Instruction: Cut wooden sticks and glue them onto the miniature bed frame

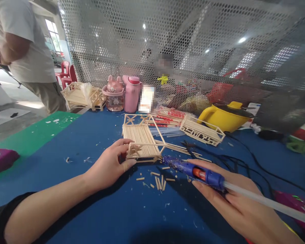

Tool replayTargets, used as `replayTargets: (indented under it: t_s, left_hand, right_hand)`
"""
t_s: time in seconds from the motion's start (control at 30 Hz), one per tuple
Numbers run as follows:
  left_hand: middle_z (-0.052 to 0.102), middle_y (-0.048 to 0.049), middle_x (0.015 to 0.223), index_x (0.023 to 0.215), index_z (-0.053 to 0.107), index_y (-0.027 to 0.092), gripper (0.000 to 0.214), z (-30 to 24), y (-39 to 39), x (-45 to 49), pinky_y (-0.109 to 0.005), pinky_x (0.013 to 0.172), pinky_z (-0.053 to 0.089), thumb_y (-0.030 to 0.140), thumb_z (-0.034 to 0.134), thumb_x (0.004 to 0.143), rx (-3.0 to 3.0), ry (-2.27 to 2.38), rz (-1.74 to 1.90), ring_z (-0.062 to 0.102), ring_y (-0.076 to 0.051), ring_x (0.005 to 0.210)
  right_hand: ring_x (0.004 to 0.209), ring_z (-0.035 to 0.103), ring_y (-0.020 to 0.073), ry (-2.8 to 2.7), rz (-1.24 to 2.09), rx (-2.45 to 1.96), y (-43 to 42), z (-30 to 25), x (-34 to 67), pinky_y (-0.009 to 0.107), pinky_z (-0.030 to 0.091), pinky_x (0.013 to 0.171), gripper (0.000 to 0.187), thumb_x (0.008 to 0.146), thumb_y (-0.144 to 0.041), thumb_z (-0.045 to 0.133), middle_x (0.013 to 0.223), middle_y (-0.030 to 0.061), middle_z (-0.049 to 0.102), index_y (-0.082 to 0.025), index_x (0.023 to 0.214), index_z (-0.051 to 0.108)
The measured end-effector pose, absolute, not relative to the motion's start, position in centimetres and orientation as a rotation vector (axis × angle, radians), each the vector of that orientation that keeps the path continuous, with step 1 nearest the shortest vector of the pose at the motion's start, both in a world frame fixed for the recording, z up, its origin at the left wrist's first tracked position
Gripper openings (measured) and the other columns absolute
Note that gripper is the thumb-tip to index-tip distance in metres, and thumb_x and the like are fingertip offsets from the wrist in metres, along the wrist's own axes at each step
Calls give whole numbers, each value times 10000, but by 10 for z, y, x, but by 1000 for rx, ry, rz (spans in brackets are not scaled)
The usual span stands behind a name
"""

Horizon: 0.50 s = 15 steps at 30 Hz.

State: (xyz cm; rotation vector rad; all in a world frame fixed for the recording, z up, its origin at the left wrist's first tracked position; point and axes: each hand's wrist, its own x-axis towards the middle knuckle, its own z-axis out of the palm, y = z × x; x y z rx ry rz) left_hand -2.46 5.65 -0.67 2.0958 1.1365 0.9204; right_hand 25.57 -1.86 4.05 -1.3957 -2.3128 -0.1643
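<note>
A small bed-like model of wooden sticks [142, 139] stands on the blue table cover [91, 210]. My left hand [109, 166] grips its near left corner, thumb and fingers pinched on the end frame. My right hand [234, 200] is wrapped round a blue glue gun [193, 171] with a clear glue stick out of its back. The gun's nozzle touches the model's near right corner. Short cut stick pieces [159, 181] lie just in front of the model.
A second stick panel [202, 130], loose sticks and a yellow kettle [225, 117] lie behind right, with black cables [244, 162]. Pink bottles [130, 93] and another stick model [82, 96] stand at the back by a perforated screen. A person [22, 51] stands far left.
</note>
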Motion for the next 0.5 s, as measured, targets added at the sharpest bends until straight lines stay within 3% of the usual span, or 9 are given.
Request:
replayTargets:
  t_s: [0.2,0.4,0.5]
  left_hand:
    - [509,-46,1226,976,629,221,198,-6,55,-25,-299,792,479,227,530,805,2116,1172,882,567,-167,947]
    - [494,-63,1259,1094,589,235,298,-5,55,-25,-285,742,496,218,525,803,2117,1169,870,583,-156,907]
    - [449,-72,1329,1106,583,236,308,-7,55,-25,-323,795,496,231,526,803,2140,1198,846,573,-189,1002]
  right_hand:
    - [920,671,176,-2296,-302,-1387,-20,38,254,218,554,756,316,851,-310,492,1046,8,695,-254,1160,524]
    - [925,669,168,-2286,-297,-1396,-19,36,253,210,549,780,315,843,-310,505,1044,-7,696,-265,1154,534]
    - [952,660,173,-2279,-262,-1391,-18,36,252,214,546,797,313,840,-299,510,1067,-7,688,-266,1150,544]
